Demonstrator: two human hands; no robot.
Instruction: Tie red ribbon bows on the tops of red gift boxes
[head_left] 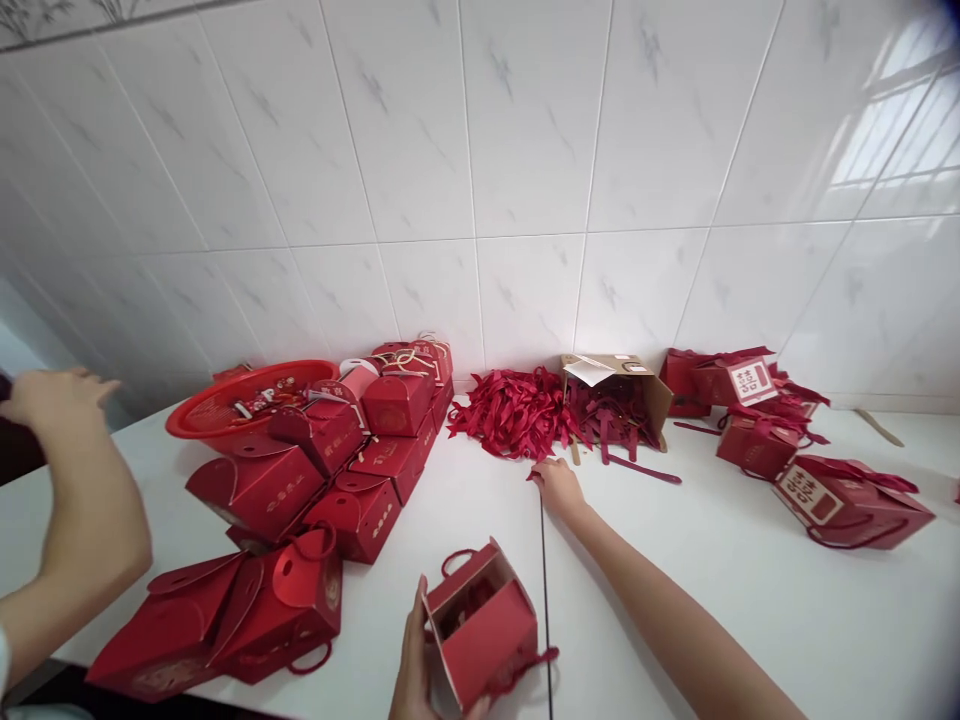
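Note:
My left hand (414, 655) grips a small red gift box (487, 640) by its side near the front edge of the table. The box is tilted with its top open; dark contents show inside but I cannot make them out. A cord handle sticks up behind it and a red ribbon hangs at its right. My right hand (559, 487) is stretched forward, fingers pinched on the tip of a red ribbon (533, 476) at the table surface. Just beyond lies a heap of red ribbons (514, 412). More ribbons spill from a cardboard box (656, 400) on its side.
Several closed red gift boxes (274, 490) are stacked at the left, before a red plastic basin (202, 425) holding small wrapped items. Ribboned boxes (855, 505) stand at the right. Another person's arm (90, 490) reaches in at far left. A tiled wall (525, 150) backs the table.

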